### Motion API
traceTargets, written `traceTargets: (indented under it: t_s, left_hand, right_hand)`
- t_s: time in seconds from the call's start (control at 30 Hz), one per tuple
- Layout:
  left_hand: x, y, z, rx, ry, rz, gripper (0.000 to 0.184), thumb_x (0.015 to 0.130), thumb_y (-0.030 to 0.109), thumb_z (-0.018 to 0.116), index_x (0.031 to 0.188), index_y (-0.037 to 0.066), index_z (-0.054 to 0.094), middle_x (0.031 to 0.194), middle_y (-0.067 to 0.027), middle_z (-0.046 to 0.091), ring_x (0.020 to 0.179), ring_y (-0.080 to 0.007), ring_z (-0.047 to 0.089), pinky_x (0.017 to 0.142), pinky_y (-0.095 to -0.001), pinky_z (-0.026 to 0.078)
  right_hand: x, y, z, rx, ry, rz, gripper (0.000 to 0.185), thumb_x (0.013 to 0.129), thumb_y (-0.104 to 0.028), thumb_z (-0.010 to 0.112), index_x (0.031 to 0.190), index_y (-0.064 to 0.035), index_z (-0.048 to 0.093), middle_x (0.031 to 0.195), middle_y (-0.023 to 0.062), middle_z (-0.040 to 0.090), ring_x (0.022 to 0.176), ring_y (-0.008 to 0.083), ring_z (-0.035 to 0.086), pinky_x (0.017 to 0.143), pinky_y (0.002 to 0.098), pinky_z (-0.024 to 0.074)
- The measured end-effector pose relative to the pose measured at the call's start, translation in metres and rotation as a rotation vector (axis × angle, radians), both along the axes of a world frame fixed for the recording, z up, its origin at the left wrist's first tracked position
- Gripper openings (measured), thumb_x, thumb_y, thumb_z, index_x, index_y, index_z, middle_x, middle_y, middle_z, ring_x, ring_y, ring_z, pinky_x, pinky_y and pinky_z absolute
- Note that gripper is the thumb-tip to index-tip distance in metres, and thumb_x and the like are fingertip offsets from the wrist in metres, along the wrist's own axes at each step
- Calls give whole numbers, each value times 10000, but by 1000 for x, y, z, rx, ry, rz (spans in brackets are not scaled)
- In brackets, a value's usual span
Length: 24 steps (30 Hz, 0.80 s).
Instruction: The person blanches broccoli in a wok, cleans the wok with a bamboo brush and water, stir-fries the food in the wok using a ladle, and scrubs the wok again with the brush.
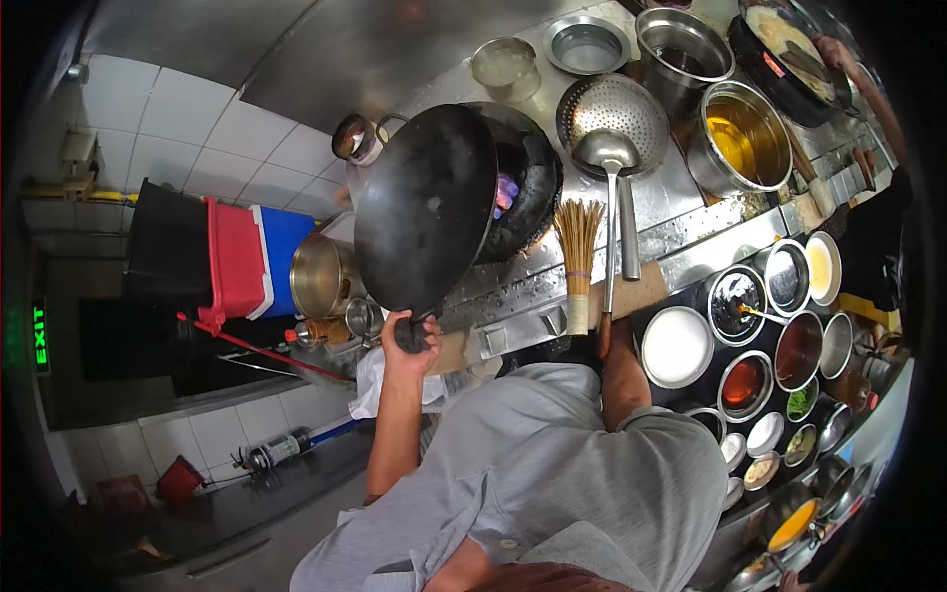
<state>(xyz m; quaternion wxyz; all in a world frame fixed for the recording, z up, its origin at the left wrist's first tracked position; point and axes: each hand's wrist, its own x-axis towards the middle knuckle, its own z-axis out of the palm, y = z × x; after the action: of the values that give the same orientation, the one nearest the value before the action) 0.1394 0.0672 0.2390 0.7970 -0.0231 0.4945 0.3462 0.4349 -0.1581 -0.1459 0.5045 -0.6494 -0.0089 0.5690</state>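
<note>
My left hand (pixel 411 340) is closed round the handle of a black wok (pixel 426 202), which is tilted up on its side beside the burner (pixel 505 195). Blue flame shows behind the wok's right edge. My right forearm (pixel 623 375) reaches to the counter edge by the ladle's dark handle; the fingers of that hand are hidden. A steel ladle (pixel 609 153) rests on a perforated strainer (pixel 643 123). Left of the ladle's shaft lies a bamboo brush (pixel 579 261).
Pots, including one with yellow oil (pixel 735 138), stand at the back right. Several seasoning bowls, one white (pixel 678 347), line the right side. Another person's hand (pixel 837 54) is by a pan at the top right. Red and blue bins (pixel 237 261) stand left.
</note>
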Motion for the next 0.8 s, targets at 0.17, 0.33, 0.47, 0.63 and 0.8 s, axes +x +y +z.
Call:
traceTargets:
  t_s: [0.17,0.33,0.47,0.63,0.8]
  left_hand:
    - [0,1,-1,-16,-3,8,362,732,259,669,904,-35,548,804,-75,591,683,-146,569,534,-253,414]
    - [2,1,1,-18,-34,30,359,733,248,674,903,-40,543,805,-77,584,685,-149,567,528,-251,424]
    - [0,2,-3,-26,-76,25,358,736,242,676,903,-44,538,803,-81,579,681,-152,566,527,-255,427]
    - [-4,4,-6,-56,-144,24,367,735,258,674,923,-39,570,810,-97,594,699,-172,576,537,-271,417]
    - [-1,4,-6,-45,-129,29,367,737,256,668,927,-43,574,814,-100,598,696,-173,572,535,-273,422]
  right_hand:
    - [-3,-1,0,-3,12,-9,415,1003,-340,434,1055,49,570,1090,187,625,974,276,604,820,350,513]
    - [-2,2,2,0,20,-17,428,1004,-349,436,1087,51,566,1113,184,622,998,275,601,836,352,510]
    - [-1,5,4,8,20,-21,440,1004,-355,437,1112,52,563,1132,182,620,1018,275,598,849,354,507]
    - [2,4,5,11,19,-34,456,1005,-364,439,1143,54,559,1156,179,617,1042,274,595,865,357,504]
    - [2,2,4,13,20,-51,475,1005,-373,441,1174,56,555,1180,176,614,1066,273,592,881,359,501]
